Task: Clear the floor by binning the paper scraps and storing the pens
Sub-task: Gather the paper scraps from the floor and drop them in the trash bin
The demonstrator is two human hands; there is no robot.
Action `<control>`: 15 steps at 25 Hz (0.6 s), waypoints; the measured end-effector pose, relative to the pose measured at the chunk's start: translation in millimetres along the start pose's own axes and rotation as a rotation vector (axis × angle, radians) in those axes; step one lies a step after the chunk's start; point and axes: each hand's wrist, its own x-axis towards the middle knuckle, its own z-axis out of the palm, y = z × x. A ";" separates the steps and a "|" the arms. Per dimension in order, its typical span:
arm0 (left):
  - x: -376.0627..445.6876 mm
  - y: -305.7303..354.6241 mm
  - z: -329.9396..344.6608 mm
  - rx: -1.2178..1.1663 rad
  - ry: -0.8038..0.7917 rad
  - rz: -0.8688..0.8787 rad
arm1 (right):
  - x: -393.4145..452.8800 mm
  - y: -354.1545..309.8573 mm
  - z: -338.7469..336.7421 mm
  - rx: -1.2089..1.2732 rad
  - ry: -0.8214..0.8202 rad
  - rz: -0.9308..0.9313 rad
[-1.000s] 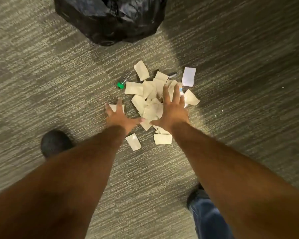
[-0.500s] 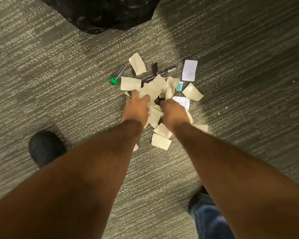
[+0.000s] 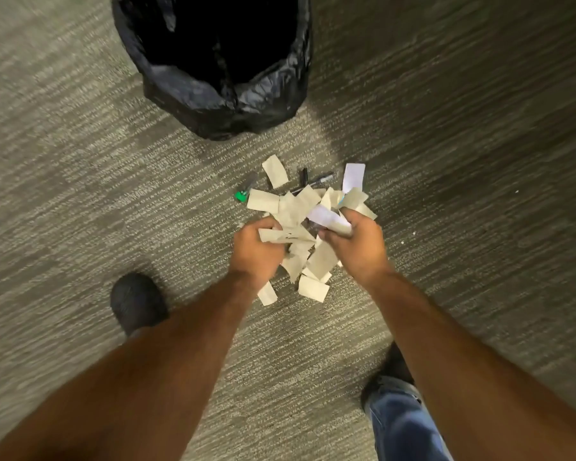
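A heap of beige and white paper scraps (image 3: 296, 207) lies on the carpet. My left hand (image 3: 258, 251) is closed around a bunch of beige scraps at the heap's left side. My right hand (image 3: 358, 242) grips more scraps, a white one among them, at the right side. Both hands are lifted slightly, with pieces hanging between them. A green-capped pen (image 3: 245, 193) lies left of the heap. Two dark pens (image 3: 313, 181) poke out behind it. A white scrap (image 3: 353, 176) lies at the far right, and loose beige scraps (image 3: 313, 287) sit below my hands.
A bin lined with a black bag (image 3: 220, 94) stands open on the carpet just beyond the heap. My left shoe (image 3: 137, 302) is at the lower left, my right shoe and jeans leg (image 3: 399, 414) at the lower right. Grey striped carpet surrounds everything.
My hands went from flat on the pile to closed fists full of scraps, and they have risen off the floor. The view tilted up, showing more of the bin.
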 end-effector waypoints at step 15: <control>63.0 211.8 -160.5 0.268 0.407 0.309 | 79.7 -309.9 8.8 0.151 -0.148 -0.130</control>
